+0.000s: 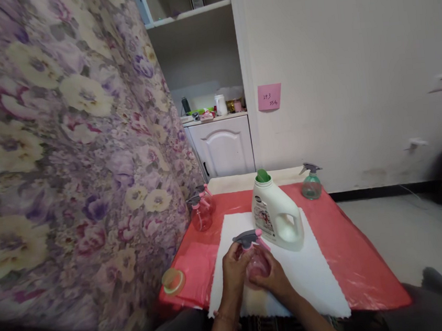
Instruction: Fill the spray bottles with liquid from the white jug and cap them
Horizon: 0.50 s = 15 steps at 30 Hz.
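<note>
Between my two hands is a small pink spray bottle (257, 263) with a grey spray head and pink trigger, upright over the near part of a white cloth (313, 271). My left hand (235, 269) is closed around its neck, just below the spray head. Around the lower right side of the bottle's body curl the fingers of my right hand (274, 278). Just beyond stands a large pale green jug (277, 217) with a handle and a label. A green piece (262, 176) sits in its open mouth.
Pink spray bottles (202, 217) stand at the table's left edge. A green spray bottle (311, 186) is at the back right. A round yellowish lid (173, 281) lies at the front left on the red table cover (357, 256). A floral curtain (118, 160) hangs close on the left.
</note>
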Tool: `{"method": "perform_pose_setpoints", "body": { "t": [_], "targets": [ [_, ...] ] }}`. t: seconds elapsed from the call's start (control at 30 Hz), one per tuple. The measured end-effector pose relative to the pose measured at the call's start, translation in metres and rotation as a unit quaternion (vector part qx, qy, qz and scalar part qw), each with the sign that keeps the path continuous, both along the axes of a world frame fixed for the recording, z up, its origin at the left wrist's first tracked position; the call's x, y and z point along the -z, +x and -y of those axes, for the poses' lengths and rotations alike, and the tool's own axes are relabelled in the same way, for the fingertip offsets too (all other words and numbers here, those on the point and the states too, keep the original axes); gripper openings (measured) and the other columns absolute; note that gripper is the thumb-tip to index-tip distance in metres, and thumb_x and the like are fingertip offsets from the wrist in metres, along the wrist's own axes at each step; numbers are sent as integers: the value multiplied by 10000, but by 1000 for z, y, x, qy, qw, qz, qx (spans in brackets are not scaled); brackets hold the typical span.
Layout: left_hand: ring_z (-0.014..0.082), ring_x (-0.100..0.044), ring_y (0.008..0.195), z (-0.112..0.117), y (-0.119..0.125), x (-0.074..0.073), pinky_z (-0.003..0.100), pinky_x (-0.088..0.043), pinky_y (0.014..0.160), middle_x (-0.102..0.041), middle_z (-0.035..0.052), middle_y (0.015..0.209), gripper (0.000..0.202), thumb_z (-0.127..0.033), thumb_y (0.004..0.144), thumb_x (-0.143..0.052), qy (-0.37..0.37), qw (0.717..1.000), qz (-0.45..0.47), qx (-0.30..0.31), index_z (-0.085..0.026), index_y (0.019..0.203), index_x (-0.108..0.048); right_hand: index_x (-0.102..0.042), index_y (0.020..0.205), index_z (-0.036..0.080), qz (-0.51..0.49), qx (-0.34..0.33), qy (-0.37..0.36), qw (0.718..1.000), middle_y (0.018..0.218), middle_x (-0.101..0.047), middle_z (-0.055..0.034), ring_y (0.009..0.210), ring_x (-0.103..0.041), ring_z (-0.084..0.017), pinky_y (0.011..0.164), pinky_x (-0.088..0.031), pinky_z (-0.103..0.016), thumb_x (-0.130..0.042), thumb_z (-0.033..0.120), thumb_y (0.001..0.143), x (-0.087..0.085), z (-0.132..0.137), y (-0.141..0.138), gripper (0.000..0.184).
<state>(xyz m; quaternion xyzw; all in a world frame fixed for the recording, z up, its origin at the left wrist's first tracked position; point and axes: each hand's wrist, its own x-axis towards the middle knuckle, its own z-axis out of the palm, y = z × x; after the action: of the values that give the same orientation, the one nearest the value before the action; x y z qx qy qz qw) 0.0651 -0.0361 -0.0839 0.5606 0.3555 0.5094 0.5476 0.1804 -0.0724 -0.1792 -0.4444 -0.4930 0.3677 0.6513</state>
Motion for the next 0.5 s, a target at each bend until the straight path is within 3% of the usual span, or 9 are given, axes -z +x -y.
{"method": "perform_pose_setpoints", "body": {
  "t": [0.17,0.33,0.5],
  "targets": [
    [229,-662,867,-1,2,-3,326,-497,809,-752,52,873,281,-168,625,-787,2,1000,-1,-12,-170,899,-726,-520,1312,274,-1,2,0,1000,1362,-590,-89,1288,-525,-304,1129,-364,-504,-831,286,591,1,0,0,785],
    [176,-609,775,-2,5,-6,265,-460,741,-692,-15,755,290,-77,563,-798,12,1000,2,-26,-184,817,-709,-532,1291,264,6,-3,10,1000,1349,-594,-83,1289,-519,-295,1136,-355,-481,-847,336,588,-1,0,1,773],
    [182,-636,768,-3,4,2,283,-480,725,-708,7,790,269,-164,620,-806,-14,999,38,-1,-178,857,-678,-535,1298,262,13,-1,7,1000,1353,-595,-88,1286,-521,-302,1136,-350,-491,-853,336,584,-1,0,3,785]
  ]
}}
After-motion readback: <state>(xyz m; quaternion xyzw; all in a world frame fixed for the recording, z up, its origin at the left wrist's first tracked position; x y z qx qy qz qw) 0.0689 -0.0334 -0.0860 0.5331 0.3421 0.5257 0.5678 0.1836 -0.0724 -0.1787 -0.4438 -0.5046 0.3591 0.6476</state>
